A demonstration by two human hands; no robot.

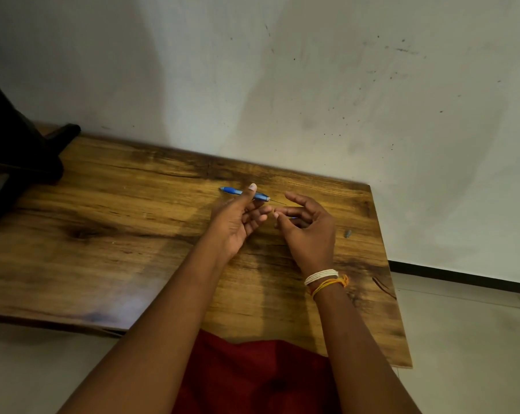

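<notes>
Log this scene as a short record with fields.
surface: brown wooden tabletop against a white wall
left side: left hand appears to pinch a blue plastic pen, thin tip pointing right
right side: right hand curls round a small blue piece, too small to identify
loose part: small grey cylindrical piece lying on the tabletop, right of both hands
wrist: white and orange thread bands on the right wrist

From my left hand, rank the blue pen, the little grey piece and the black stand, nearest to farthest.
1. Blue pen, just behind the left hand thumb.
2. Grey piece, to the right, beyond the right hand.
3. Black stand, far left by the wall.
</notes>
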